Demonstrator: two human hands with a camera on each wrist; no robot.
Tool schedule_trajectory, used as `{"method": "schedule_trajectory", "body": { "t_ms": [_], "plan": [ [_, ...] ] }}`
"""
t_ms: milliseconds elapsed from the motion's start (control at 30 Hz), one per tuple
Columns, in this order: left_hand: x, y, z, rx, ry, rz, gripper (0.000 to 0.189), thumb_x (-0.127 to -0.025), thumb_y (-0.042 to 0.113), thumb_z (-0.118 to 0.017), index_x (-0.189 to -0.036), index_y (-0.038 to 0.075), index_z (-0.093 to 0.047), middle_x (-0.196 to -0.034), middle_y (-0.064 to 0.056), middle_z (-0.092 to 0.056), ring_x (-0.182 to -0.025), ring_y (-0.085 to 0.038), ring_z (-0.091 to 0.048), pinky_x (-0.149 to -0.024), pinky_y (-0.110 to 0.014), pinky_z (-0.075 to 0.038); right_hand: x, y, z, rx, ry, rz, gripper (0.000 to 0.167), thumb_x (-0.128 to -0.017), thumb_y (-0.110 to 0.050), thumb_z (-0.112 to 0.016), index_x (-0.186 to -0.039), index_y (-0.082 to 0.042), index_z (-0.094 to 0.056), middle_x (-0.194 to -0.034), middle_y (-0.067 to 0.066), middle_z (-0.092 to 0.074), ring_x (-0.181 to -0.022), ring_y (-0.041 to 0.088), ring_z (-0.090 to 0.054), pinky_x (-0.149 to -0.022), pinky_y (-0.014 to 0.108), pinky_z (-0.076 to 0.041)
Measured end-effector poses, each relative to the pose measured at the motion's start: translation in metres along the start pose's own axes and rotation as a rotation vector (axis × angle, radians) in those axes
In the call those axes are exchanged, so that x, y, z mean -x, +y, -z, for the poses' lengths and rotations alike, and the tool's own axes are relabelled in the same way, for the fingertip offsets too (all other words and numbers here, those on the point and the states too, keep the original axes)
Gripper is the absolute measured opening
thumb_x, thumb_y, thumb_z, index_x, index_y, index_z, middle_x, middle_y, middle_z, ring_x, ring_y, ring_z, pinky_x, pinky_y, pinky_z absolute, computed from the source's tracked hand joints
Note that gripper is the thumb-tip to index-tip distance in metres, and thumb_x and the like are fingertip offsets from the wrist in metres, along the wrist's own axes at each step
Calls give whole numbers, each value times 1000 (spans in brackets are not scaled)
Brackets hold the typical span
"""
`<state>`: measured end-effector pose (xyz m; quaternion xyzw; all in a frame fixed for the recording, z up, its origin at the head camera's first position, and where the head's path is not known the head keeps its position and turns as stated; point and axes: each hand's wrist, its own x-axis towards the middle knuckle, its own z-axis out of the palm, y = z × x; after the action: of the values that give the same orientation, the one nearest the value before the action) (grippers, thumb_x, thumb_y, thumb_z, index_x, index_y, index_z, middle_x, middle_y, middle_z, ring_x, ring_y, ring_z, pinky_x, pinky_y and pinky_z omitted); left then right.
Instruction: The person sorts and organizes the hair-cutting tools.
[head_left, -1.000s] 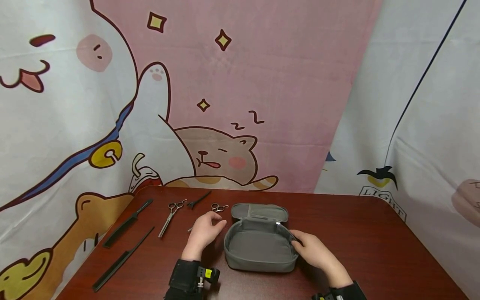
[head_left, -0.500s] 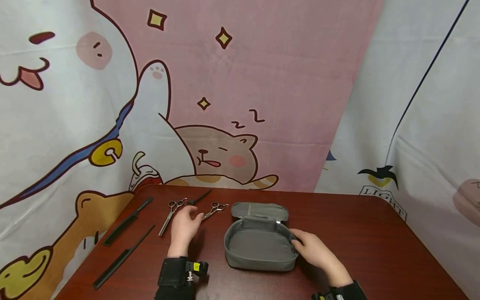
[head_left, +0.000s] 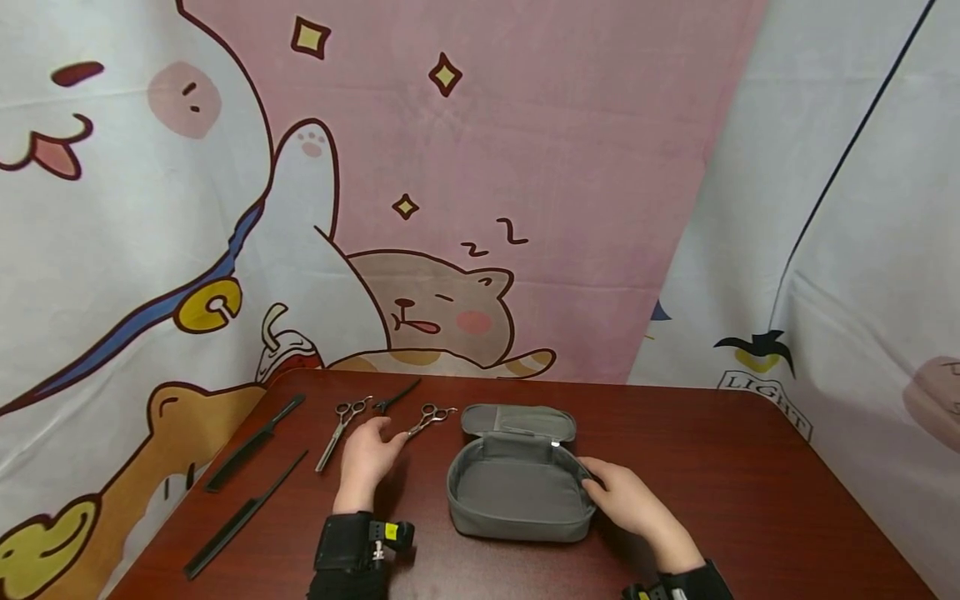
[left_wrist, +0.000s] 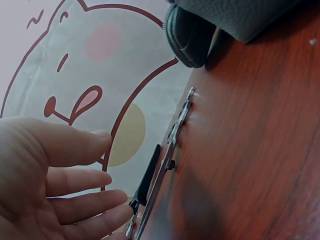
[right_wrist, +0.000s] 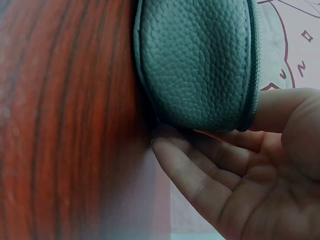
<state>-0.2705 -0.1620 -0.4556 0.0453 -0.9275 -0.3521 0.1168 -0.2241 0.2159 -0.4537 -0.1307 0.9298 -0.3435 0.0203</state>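
Note:
A grey zip case point(head_left: 521, 492) stands on the table with its lid point(head_left: 521, 422) folded back and its inside bare. My right hand point(head_left: 622, 493) grips the case's right side, thumb over the rim and fingers along the outer wall point(right_wrist: 200, 65). Over the table left of the case is my left hand point(head_left: 367, 458), its fingers loosely extended and holding nothing in the left wrist view. Just beyond its fingertips lie a pair of scissors point(head_left: 431, 417), blades partly hidden by the hand, and a slim black hair clip point(head_left: 396, 396). Another pair of scissors point(head_left: 341, 427) lies to its left.
Two dark combs, a rear comb point(head_left: 255, 446) and a front comb point(head_left: 243, 518), lie at the left of the brown table point(head_left: 750, 500). A cartoon-printed cloth point(head_left: 570, 208) hangs behind the table's far edge.
My left hand has moved left, away from the case, uncovering more of the nearer scissors; over the last half second it barely moves. My right hand stays on the case.

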Motion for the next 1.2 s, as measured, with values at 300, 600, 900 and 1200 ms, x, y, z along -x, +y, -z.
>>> {"method": "schedule_trajectory", "body": {
  "t_ms": [300, 600, 900, 1200],
  "plan": [
    [-2, 6, -6, -21, -56, -2, 49, -91, 18, -71, -128, -10, -57, -123, -29, -60, -112, -46, -57, -91, -56, -46, -1, 1, 2, -8, -9, 13, 33, -97, -6, -61, -129, 0, -63, -121, 14, -66, -114, 36, -61, -92, 53, -48],
    [-6, 6, -8, -86, -81, -29, 49, -88, 19, -75, -125, -8, -60, -115, -26, -63, -103, -44, -60, -84, -55, -49, -2, 2, 2, -6, -30, 33, 33, -97, -6, -61, -129, 1, -62, -122, 16, -65, -115, 37, -60, -92, 54, -48],
    [-16, 8, -2, -206, -155, -52, 40, -88, 20, -75, -118, -4, -64, -102, -20, -66, -87, -36, -63, -72, -50, -51, -1, 4, 2, -8, -31, 29, 34, -97, -7, -61, -130, 1, -61, -122, 16, -65, -115, 38, -60, -92, 54, -47],
    [-26, 6, -4, -287, -205, -73, 29, -86, 16, -75, -107, -2, -65, -90, -15, -63, -79, -31, -60, -66, -47, -49, 0, 6, 0, 7, -23, 57, 34, -97, -7, -61, -130, 2, -61, -123, 17, -65, -115, 39, -60, -93, 54, -47]
  ]
}}
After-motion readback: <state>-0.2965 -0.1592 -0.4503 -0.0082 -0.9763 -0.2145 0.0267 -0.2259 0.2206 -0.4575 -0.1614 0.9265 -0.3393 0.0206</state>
